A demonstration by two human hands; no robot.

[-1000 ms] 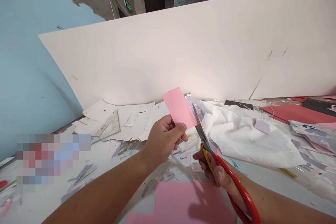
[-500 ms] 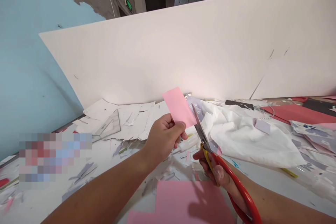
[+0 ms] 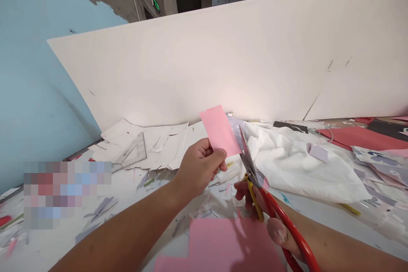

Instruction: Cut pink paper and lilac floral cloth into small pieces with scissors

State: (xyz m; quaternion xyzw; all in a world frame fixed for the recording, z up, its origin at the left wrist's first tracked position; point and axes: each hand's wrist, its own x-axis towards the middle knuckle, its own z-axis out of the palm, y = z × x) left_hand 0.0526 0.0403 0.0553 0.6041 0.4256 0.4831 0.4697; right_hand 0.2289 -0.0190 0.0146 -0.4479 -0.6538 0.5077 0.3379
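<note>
A small pink rectangle of paper (image 3: pixel 219 131) is pinched by its lower edge between the thumb and fingers of my left hand (image 3: pixel 204 159). My right hand (image 3: pixel 270 221) grips red-handled scissors (image 3: pixel 296 238), with a yellow piece along one handle. Their blades point up and are parted, close by the paper's lower right corner; whether they touch it I cannot tell. Below both hands a larger pink sheet (image 3: pixel 229 246) with a stepped edge lies on the table, shaded by my right hand.
White cloth-like material (image 3: pixel 306 170) lies crumpled at the right, with red sheets (image 3: pixel 366 136) behind it. A clear set square (image 3: pixel 134 153) rests on white boards at the left. Paper scraps litter the table. A large white panel (image 3: pixel 223 63) stands along the back.
The scissors have shifted slightly right and their blades have opened a little wider. My right thumb has moved right and down. The small pink paper has tilted slightly to the right.
</note>
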